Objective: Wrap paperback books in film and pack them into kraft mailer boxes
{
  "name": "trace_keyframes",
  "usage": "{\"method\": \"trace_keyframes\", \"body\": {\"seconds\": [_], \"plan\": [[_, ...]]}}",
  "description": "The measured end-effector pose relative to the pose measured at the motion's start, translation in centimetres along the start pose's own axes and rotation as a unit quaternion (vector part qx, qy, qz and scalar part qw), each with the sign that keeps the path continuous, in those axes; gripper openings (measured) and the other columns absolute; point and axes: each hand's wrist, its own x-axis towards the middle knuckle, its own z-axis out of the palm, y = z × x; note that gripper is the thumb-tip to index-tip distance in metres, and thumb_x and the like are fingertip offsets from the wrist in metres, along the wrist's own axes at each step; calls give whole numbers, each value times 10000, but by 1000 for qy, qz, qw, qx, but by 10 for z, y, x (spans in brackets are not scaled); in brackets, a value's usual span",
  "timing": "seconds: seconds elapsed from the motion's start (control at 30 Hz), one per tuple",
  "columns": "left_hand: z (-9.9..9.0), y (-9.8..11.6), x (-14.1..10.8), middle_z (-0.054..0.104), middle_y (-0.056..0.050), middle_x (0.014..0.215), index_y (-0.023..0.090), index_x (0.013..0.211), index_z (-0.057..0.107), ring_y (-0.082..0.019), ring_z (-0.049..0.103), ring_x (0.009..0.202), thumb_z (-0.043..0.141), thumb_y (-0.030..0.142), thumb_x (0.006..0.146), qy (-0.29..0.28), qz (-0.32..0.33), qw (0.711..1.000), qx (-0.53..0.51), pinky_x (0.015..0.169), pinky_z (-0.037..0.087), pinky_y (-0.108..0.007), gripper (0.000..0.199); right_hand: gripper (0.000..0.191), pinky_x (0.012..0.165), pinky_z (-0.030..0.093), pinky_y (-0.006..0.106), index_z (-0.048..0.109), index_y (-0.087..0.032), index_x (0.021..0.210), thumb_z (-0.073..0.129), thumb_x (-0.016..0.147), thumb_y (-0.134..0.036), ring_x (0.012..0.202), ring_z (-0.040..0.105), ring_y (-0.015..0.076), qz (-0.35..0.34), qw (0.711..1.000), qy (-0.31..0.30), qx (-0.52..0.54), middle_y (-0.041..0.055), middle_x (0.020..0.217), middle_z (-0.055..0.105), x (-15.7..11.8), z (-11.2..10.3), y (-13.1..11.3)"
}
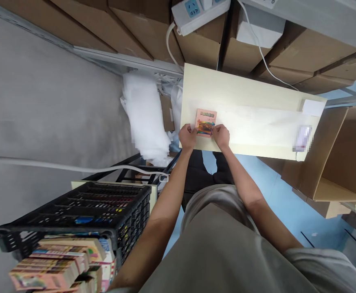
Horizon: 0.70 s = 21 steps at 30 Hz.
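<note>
A small pink book (206, 122) with a colourful picture on its cover lies near the left end of the pale yellow table (242, 93). My left hand (188, 136) pinches its lower left edge with thumb and curled fingers. At the lower right edge my right hand (221, 135) grips it the same way. The cover faces up, and the fingertips under the edges are hidden. A long white sheet (257, 126) covers part of the tabletop beside the book.
A blurred purple item (302, 138) and a white box (313, 107) sit at the table's right end. Beyond stands an open cardboard box (327, 162). White foam sheets (146, 118) hang left. A black crate (74, 203) and stacked books (49, 268) are lower left. A power strip (196, 16) is above.
</note>
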Motion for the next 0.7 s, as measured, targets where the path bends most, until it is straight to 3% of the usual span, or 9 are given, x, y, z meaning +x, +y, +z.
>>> {"method": "trace_keyframes", "body": {"seconds": [0.17,0.27,0.43,0.53,0.63,0.7], "plan": [[0,8,2,417,66,654,263,672,433,-160,433,659,773,227,929,25,-13,999,21,726,426,-308,427,258,894,602,372,708,-249,990,587,1134,-426,974,799,276,0,1000,-5,16,91,1015,847,3,-16,5],[2,9,2,395,69,668,254,675,435,-150,391,662,760,200,940,48,-11,999,15,715,395,-302,423,274,890,592,355,688,-252,990,572,1154,-439,1009,800,278,13,1000,-8,9,97,1060,852,6,-27,12],[10,13,-12,592,27,767,235,803,619,-179,557,762,745,198,956,74,10,997,-16,812,492,-319,202,250,942,589,372,678,-254,993,587,1153,-424,1082,792,298,16,1000,-15,2,113,1120,856,9,-31,14],[22,16,-22,716,-50,984,224,902,728,-240,696,997,782,214,944,52,65,996,-24,980,572,-373,70,238,956,590,387,690,-253,1032,586,1152,-430,1099,789,307,17,1000,-10,0,116,1143,856,8,-30,12],[38,16,-28,721,-116,1204,219,906,773,-284,715,1232,824,232,937,31,112,993,-30,1134,578,-422,61,208,951,591,395,692,-254,1075,589,1150,-417,1105,787,307,19,1000,-13,-2,111,1173,852,8,-31,12],[48,15,-27,713,-125,1258,219,898,773,-287,719,1278,818,259,968,35,119,991,-45,1184,568,-439,92,195,948,592,399,687,-257,1085,591,1151,-413,1103,785,307,14,1000,-22,-4,107,1175,850,9,-32,14]]}}
